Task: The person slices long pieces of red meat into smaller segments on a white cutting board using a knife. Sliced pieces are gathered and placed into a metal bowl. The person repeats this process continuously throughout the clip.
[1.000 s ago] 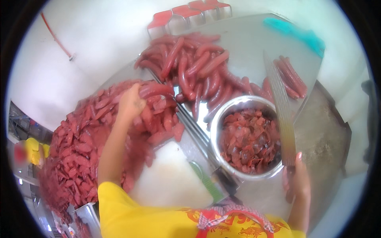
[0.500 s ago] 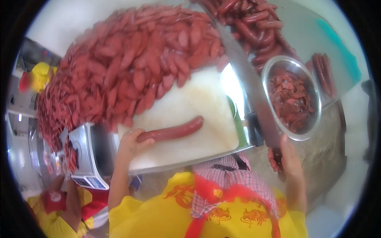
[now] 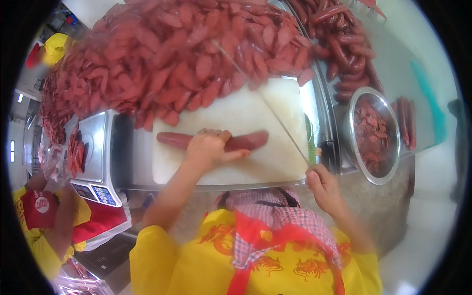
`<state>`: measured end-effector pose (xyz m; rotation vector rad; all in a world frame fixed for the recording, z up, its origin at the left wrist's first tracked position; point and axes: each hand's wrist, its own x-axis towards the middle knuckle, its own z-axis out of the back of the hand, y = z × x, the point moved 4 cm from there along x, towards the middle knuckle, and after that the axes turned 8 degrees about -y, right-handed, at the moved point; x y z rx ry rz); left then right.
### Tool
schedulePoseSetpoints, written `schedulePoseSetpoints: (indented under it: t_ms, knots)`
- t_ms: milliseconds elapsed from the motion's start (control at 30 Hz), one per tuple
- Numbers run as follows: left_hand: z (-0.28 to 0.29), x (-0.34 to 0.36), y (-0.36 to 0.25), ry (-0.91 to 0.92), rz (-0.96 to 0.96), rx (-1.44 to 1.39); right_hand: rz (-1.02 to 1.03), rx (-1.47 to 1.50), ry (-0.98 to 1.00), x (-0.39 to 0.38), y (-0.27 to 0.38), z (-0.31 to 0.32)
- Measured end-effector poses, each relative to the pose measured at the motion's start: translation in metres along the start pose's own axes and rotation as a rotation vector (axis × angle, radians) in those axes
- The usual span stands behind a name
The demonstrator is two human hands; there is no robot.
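A whole red sausage lies crosswise on the white cutting board. My left hand grips it around the middle from above, thumb pointing right; both sausage ends stick out. My right hand, at the board's near right corner, is closed round the handle of a long knife. The blade shows almost edge-on as a thin line, slanting over the board toward the far left. Its tip is in front of a large heap of obliquely cut sausage slices covering the board's far side.
Whole sausages are piled at the far right. A steel bowl of dark red scraps stands nearer, with a few sausages beside it. A digital scale sits left of the board. A co-worker in a red cap is at lower left.
My left hand has moved from the sausage's left end to its middle. The knife has swung from the right, broad side showing, to over the board, nearly edge-on. The view has shifted.
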<state>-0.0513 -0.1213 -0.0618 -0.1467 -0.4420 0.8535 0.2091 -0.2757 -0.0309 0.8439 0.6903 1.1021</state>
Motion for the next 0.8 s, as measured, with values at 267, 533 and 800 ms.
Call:
schedulePoseSetpoints:
  t_ms: [267,533,800]
  knots:
    - [-0.004,-0.02,-0.007,-0.06,-0.084,-0.079,-0.278,-0.271,0.256,-0.014,-0.026,0.004]
    - [-0.022,-0.037,-0.038,-0.404,-0.24,-0.251,-0.222,-0.517,0.334,-0.028,-0.003,0.041]
    - [-0.028,-0.043,-0.033,-0.376,-0.228,-0.28,-0.348,-0.769,0.435,-0.04,0.021,0.086]
